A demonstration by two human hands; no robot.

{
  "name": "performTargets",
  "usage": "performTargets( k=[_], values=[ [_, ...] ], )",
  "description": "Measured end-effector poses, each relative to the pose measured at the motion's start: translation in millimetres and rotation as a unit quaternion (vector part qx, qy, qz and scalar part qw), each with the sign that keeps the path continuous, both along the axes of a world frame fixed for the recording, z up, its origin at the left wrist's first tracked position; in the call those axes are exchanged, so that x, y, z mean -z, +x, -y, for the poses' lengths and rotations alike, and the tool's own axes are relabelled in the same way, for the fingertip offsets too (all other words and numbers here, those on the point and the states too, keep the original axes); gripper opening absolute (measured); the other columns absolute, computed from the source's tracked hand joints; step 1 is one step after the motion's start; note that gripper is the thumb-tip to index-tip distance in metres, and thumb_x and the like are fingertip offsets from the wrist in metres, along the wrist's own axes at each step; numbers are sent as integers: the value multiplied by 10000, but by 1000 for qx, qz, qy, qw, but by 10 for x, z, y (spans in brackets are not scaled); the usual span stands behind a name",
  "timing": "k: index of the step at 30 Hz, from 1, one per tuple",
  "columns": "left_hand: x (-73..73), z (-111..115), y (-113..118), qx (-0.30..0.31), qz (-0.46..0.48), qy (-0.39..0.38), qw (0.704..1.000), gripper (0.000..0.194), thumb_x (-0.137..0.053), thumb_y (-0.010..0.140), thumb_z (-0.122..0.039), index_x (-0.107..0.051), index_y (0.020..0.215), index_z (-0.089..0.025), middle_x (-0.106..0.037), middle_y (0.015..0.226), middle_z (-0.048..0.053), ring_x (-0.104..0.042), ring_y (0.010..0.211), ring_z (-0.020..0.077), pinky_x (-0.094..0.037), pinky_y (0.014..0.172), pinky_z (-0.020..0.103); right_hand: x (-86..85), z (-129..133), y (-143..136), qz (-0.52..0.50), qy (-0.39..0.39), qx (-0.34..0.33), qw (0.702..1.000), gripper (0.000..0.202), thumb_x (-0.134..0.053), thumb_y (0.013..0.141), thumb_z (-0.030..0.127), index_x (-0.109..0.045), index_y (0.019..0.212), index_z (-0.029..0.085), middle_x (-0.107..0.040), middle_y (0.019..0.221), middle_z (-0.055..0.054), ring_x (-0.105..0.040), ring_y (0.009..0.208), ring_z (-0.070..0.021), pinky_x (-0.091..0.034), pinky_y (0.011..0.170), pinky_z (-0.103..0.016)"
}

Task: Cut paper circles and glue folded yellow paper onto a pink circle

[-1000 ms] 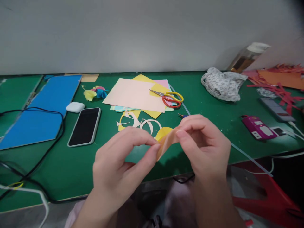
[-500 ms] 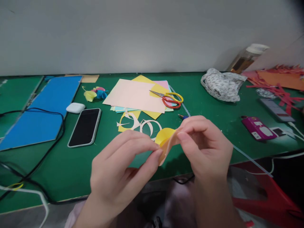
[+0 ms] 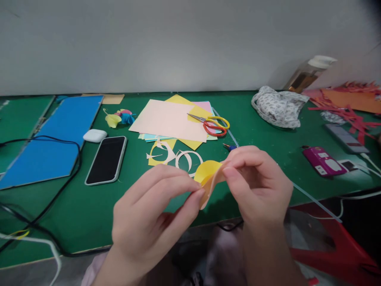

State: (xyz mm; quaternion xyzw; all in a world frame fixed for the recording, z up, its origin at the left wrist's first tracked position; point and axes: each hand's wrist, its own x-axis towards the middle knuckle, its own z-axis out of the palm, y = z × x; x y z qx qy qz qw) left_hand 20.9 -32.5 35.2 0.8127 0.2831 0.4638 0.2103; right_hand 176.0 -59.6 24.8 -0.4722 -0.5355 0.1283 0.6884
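My left hand [image 3: 156, 208] pinches the left edge of a small curved paper piece [image 3: 212, 182], thumb against forefinger. Its right edge sits between the thumb and fingers of my right hand [image 3: 258, 186]. The paper is pale peach on the near side, with a yellow part [image 3: 205, 171] rising behind it; whether these are separate layers I cannot tell. Both hands hold it above the front of the green table [image 3: 143, 155]. Just beyond lie cut paper rings [image 3: 189, 161] and a yellow scrap [image 3: 153, 159].
Scissors [image 3: 216, 125] rest on a stack of coloured paper [image 3: 169, 119]. To the left are a phone [image 3: 106, 159], a white earbud case [image 3: 95, 136], folded paper petals [image 3: 113, 120] and a blue board [image 3: 56, 135]. On the right lie a patterned cloth [image 3: 276, 107] and a purple device [image 3: 323, 161].
Both hands keep their pinch on the paper, which stays curved. Only a very slight shift of the hands and paper shows.
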Motion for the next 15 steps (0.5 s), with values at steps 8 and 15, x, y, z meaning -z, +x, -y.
performTargets(
  k=[8,15],
  values=[
    [-63,12,-27,-17,-43,54,997,149,-646,746,-93,-595,831,-204,-640,759,-5,-597,711,102,-501,656,199,2,1,18,33,22,-5,999,113,-631,734,110,-605,754,219,-613,752,-11,-591,766,-176,-507,630,-307],
    [-78,22,-27,-32,-49,79,995,158,-657,734,-108,-596,820,-226,-647,734,-24,-606,686,101,-507,636,199,3,30,10,38,21,10,999,122,-657,722,108,-624,756,220,-620,841,-24,-592,836,-183,-491,686,-320]
  ],
)
